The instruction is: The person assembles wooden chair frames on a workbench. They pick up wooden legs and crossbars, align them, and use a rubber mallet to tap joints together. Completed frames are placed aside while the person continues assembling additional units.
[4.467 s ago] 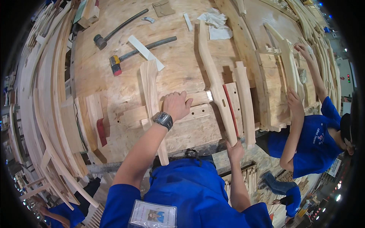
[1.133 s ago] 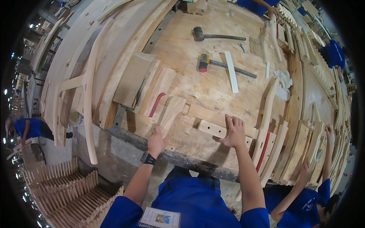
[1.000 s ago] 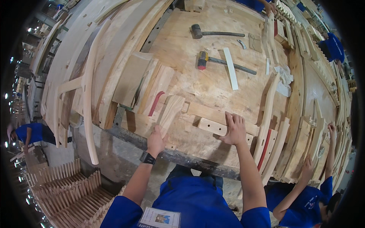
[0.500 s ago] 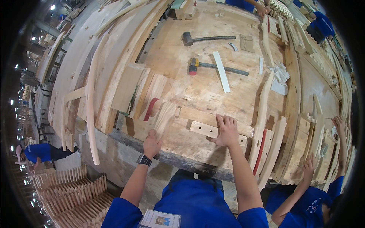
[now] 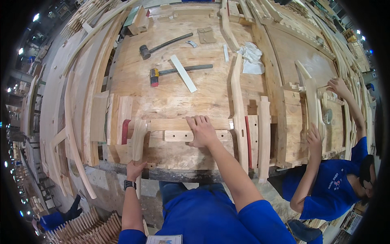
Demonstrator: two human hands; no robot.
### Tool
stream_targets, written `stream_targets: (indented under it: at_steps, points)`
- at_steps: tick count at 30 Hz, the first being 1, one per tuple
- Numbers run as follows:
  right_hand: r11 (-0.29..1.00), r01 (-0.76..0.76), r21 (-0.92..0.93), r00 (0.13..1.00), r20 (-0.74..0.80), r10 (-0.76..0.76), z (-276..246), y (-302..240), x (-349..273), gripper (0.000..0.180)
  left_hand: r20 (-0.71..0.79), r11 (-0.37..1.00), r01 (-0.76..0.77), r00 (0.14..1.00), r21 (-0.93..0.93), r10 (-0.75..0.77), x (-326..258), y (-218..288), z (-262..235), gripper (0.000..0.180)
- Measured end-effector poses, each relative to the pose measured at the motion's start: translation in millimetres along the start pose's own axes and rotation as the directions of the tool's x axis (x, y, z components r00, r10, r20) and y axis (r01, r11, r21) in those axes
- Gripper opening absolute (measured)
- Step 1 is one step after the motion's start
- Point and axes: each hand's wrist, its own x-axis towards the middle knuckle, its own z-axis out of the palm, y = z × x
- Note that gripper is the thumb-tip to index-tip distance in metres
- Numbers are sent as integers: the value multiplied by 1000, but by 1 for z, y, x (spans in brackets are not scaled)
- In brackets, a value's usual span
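My right hand (image 5: 202, 131) lies flat on the rail (image 5: 187, 124); my left hand (image 5: 134, 170) grips the leg (image 5: 138, 140) beside it; I'd keep them square.

mallets (image 5: 162, 73) behind rail (image 5: 178, 124) — on workbench (image 5: 134, 77)

Change over the interval, placed relative to the drilled wooden rail (image 5: 195, 135). The right hand (image 5: 202, 131), 4.5 s ago down at the bench's near edge, now lies flat on the rail and the horizontal strip (image 5: 183, 124) just beyond it. The left hand (image 5: 135, 170), formerly pressing on parts on the bench top, now grips the lower end of the curved wooden leg piece (image 5: 138, 140) left of the rail, at the bench edge (image 5: 183, 174).
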Motion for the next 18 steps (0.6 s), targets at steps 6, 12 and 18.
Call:
stream_targets:
  at_steps: [6,12,18]
  points:
    - [1000,16,-20,998,-54,-17,6,-6,4,111,52,983,-153,988,101,148,9,-13,-9,56]
    - [997,-78,-30,997,-4,78,-2,-16,7,109,20,954,-270,963,129,270,18,-27,-6,59]
    - [1000,-9,-30,996,-91,6,2,-24,13,107,104,988,-112,989,102,102,19,-42,-8,63]
